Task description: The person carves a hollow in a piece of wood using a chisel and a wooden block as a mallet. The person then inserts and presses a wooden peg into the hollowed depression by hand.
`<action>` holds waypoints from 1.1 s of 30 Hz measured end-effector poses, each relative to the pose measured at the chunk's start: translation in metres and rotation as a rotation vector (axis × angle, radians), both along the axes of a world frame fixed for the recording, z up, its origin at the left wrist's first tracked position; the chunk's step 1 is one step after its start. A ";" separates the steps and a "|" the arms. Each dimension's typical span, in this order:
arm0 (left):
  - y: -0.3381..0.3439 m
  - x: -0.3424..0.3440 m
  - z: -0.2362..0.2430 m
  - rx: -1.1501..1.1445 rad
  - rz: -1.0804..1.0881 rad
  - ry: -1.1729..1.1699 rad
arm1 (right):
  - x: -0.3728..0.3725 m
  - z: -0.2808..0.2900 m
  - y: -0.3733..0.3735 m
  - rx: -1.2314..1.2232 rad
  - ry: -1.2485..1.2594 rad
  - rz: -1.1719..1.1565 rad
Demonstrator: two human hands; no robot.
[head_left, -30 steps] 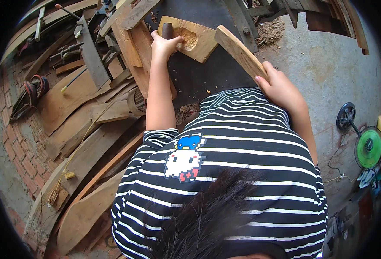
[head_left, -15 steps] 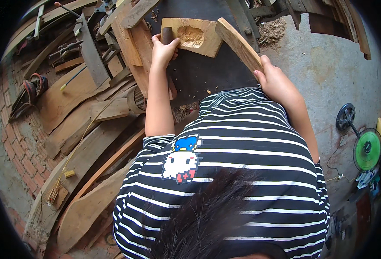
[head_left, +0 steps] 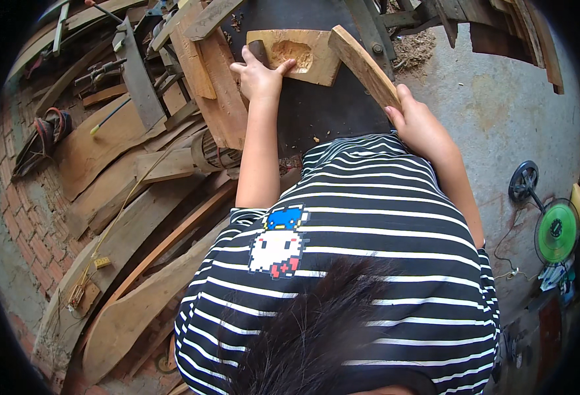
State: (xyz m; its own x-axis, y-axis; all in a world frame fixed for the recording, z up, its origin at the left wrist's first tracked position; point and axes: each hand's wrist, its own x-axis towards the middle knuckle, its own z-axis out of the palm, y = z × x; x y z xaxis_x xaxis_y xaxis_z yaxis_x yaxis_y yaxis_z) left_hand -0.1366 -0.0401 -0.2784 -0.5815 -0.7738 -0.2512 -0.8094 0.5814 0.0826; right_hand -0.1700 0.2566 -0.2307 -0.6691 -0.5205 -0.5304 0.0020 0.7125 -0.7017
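A pale wooden block (head_left: 323,46) with a rough carved hollow (head_left: 292,56) lies on a dark work surface (head_left: 316,115) at the top. On the block's left end a short dark cylindrical piece (head_left: 257,49) leans to the left; its lower part is hidden. My left hand (head_left: 261,79) is at this end, fingers spread, the thumb stretched toward the hollow's edge and the index finger by the dark piece. In my right hand (head_left: 420,122) is a long flat wooden stick (head_left: 363,64), its far end resting at or over the block's right corner; I cannot tell if they touch.
Several curved planks (head_left: 132,306) and boards are piled on the left over a brick floor (head_left: 33,243). Wood shavings (head_left: 413,49) lie beyond the work surface's right side. A green-bladed fan (head_left: 555,230) lies on the concrete floor (head_left: 487,125) at right.
My left hand has loosened from the dark piece and shifted right, with its fingers spreading. The dark piece now tilts left. The block has turned slightly; my right hand and the stick stay nearly still.
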 end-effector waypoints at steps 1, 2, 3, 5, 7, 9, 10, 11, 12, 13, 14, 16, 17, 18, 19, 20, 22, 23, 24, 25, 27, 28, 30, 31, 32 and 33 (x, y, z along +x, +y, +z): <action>-0.001 0.000 -0.003 0.002 -0.002 0.002 | 0.000 -0.002 0.000 0.008 -0.007 0.008; -0.006 0.002 -0.009 -0.022 -0.068 0.076 | 0.000 -0.003 0.000 0.015 -0.014 0.015; -0.011 0.003 -0.012 -0.047 -0.133 0.149 | -0.001 -0.002 0.000 0.015 -0.012 0.014; -0.020 0.005 -0.019 -0.042 -0.168 0.180 | -0.002 -0.001 0.000 0.022 -0.029 0.015; -0.027 0.005 -0.022 0.025 -0.107 0.198 | -0.001 -0.002 0.001 0.023 -0.027 0.017; -0.032 0.005 -0.024 0.064 -0.058 0.173 | -0.001 -0.002 0.001 0.024 -0.028 0.019; -0.034 0.005 -0.026 0.126 -0.009 0.185 | -0.002 -0.002 0.001 0.021 -0.036 0.018; -0.034 0.006 -0.028 0.188 0.040 0.198 | -0.002 -0.002 0.000 0.018 -0.044 0.018; -0.032 0.004 -0.027 0.194 0.039 0.225 | -0.002 -0.002 0.001 0.015 -0.046 0.013; -0.029 0.003 -0.026 0.192 0.035 0.224 | -0.002 -0.001 0.002 0.015 -0.049 0.008; -0.027 0.001 -0.025 0.194 0.042 0.219 | -0.003 0.000 0.003 0.014 -0.053 0.002; -0.026 -0.002 -0.021 0.202 0.056 0.216 | -0.004 -0.001 0.002 0.018 -0.059 0.011; -0.027 -0.004 -0.020 0.218 0.080 0.184 | -0.004 -0.001 0.002 0.020 -0.064 0.020; -0.028 -0.005 -0.018 0.232 0.105 0.152 | -0.004 -0.002 0.002 0.020 -0.064 0.023; -0.027 -0.007 -0.016 0.233 0.108 0.152 | -0.004 -0.004 0.003 0.012 -0.052 0.023; -0.026 -0.009 -0.014 0.228 0.092 0.126 | -0.005 -0.005 0.003 0.004 -0.040 0.023; -0.025 -0.010 -0.012 0.220 0.082 0.099 | -0.005 -0.006 0.003 0.001 -0.041 0.023; -0.023 -0.012 -0.013 0.187 0.079 0.076 | -0.005 -0.006 0.003 -0.001 -0.041 0.017; -0.022 -0.013 -0.014 0.155 0.075 0.053 | -0.005 -0.006 0.003 -0.002 -0.040 0.023; -0.022 -0.012 -0.016 0.153 0.081 0.054 | -0.006 -0.006 0.002 -0.001 -0.039 0.029; -0.022 -0.010 -0.020 0.121 0.055 0.083 | -0.007 -0.006 0.002 -0.002 -0.034 0.039; -0.021 -0.009 -0.022 0.117 0.054 0.091 | -0.008 -0.006 0.001 -0.005 -0.035 0.039; -0.022 -0.008 -0.024 0.100 0.050 0.106 | -0.009 -0.005 0.000 -0.011 -0.031 0.043; -0.023 -0.008 -0.025 0.086 0.043 0.118 | -0.009 -0.005 0.000 -0.003 -0.025 0.047; -0.029 -0.006 -0.028 0.084 0.045 0.123 | -0.010 -0.004 -0.001 0.006 -0.019 0.050; -0.035 -0.006 -0.023 0.103 -0.007 0.127 | -0.010 -0.004 0.000 0.005 -0.014 0.051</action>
